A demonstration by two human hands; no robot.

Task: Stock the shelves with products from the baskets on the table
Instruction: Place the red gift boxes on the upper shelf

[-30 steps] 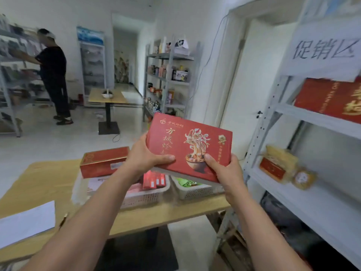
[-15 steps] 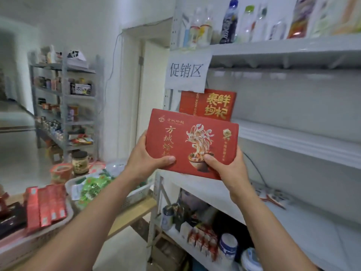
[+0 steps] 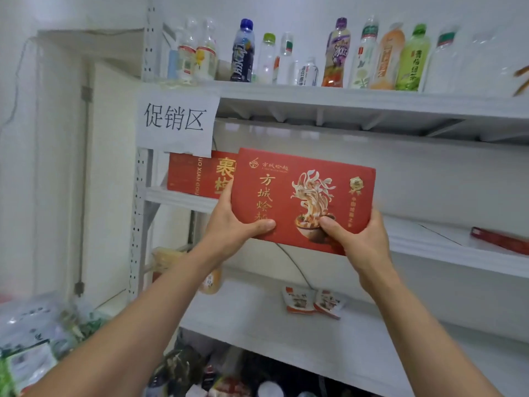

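Paper sign (image 3: 177, 121) — "促销区"; red box (image 3: 312, 173) — "方城烩"

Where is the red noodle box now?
In the head view's centre, the left hand and right hand hold the red noodle box before the middle shelf, overlapping another red box.

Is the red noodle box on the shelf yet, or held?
Held: left hand and right hand grip the red noodle box in front of the shelf.

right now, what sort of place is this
Probably a small shop or stockroom: white metal shelves carry a row of drink bottles, a paper sign hangs on the rack, and the left hand and right hand hold a red box.
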